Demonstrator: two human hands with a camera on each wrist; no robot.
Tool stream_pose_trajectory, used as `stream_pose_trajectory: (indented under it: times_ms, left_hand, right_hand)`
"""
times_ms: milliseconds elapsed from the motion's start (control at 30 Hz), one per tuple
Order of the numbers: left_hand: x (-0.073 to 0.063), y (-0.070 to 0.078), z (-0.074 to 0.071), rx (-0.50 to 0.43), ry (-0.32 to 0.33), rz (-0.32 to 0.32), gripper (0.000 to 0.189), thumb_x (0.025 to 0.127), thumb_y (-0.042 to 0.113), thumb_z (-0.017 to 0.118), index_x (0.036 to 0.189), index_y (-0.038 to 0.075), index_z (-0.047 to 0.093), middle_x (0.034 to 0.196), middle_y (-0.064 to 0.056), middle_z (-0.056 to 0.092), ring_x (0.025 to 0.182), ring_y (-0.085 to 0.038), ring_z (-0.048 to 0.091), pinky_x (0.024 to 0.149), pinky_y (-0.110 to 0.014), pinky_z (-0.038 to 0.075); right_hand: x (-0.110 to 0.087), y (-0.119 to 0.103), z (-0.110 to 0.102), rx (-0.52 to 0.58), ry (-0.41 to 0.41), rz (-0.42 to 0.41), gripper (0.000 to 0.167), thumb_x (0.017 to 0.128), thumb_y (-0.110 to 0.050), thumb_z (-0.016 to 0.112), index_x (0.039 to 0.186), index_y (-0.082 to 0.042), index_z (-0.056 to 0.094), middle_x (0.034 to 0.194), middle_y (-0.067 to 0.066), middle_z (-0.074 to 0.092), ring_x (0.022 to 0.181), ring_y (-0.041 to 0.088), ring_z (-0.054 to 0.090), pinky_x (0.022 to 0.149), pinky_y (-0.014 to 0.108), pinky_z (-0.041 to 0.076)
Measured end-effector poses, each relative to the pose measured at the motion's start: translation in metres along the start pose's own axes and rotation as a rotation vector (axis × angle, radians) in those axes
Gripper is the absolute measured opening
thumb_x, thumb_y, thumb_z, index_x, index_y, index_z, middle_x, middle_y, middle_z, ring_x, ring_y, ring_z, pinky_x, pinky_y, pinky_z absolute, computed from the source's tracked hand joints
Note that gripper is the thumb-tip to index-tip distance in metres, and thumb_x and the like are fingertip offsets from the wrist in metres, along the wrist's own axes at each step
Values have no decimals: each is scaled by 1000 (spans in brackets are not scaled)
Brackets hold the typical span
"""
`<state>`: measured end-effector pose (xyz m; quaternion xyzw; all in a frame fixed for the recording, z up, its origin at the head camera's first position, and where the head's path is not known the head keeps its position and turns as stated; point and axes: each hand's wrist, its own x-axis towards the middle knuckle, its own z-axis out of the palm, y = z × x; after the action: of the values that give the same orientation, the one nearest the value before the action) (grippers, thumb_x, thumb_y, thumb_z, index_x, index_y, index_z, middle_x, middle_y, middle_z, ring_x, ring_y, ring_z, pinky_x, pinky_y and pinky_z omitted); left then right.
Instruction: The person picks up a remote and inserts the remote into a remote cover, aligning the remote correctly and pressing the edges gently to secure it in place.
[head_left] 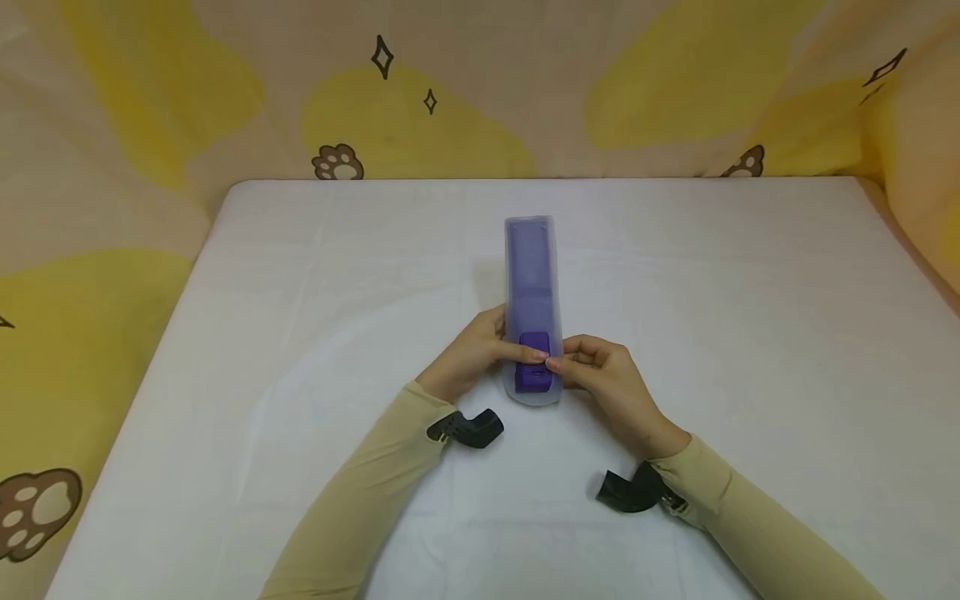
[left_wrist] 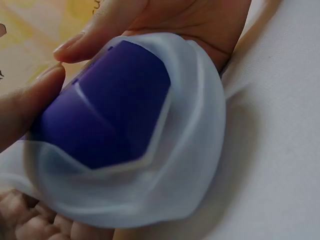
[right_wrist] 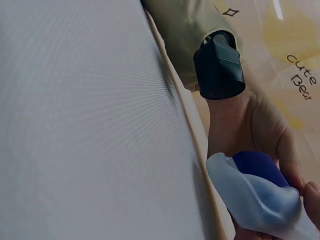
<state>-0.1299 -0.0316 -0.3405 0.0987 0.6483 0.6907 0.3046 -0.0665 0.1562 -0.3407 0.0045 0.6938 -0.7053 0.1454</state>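
A long, narrow case (head_left: 531, 275) with a pale translucent rim stands out purple in the head view, its length pointing away from me. On its near end sits a darker purple block (head_left: 533, 375). My left hand (head_left: 472, 346) grips the left side, the thumb lying across the block and the other fingers partly hidden beneath. From the right, my right hand (head_left: 615, 379) pinches the edge, with its thumb tip beside the left thumb. Close up in the left wrist view, the case's rounded end (left_wrist: 200, 150) is cloudy and pale around the block.
White cloth covers the table (head_left: 300, 275). Behind it hangs a yellow and cream curtain (head_left: 465, 125) with paw prints and star shapes. A dark strap piece (head_left: 468, 428) sits at the left wrist, another dark piece (head_left: 633, 490) at the right.
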Motion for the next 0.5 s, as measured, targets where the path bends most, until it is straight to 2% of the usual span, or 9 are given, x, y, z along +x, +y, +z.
stream_pose_trajectory:
  times_ms: [133, 300, 500]
  left_hand:
    - [-1, 1, 2, 30, 8, -1, 60, 74, -1, 72, 130, -2, 48, 123, -14, 59, 117, -23, 52, 106, -35, 33]
    - [-1, 2, 4, 38, 20, 1, 58, 74, 0, 72, 128, -2, 50, 120, -14, 60, 113, -22, 53, 104, -35, 35]
    - [-1, 0, 5, 49, -18, -2, 55, 77, 2, 72, 127, -2, 50, 119, -13, 61, 113, -20, 54, 103, -33, 36]
  right_hand:
    - [0, 0, 1, 63, -22, 7, 34, 89, -9, 64, 115, 11, 53, 96, 8, 69, 92, 18, 65, 81, 31, 54]
    - [0, -1, 1, 85, -46, 11, 39, 87, -8, 66, 119, 10, 51, 99, 10, 68, 95, 19, 65, 83, 32, 53]
    - [0, -1, 1, 124, -64, 16, 41, 87, -7, 66, 120, 10, 49, 104, 11, 68, 97, 19, 64, 84, 31, 53]
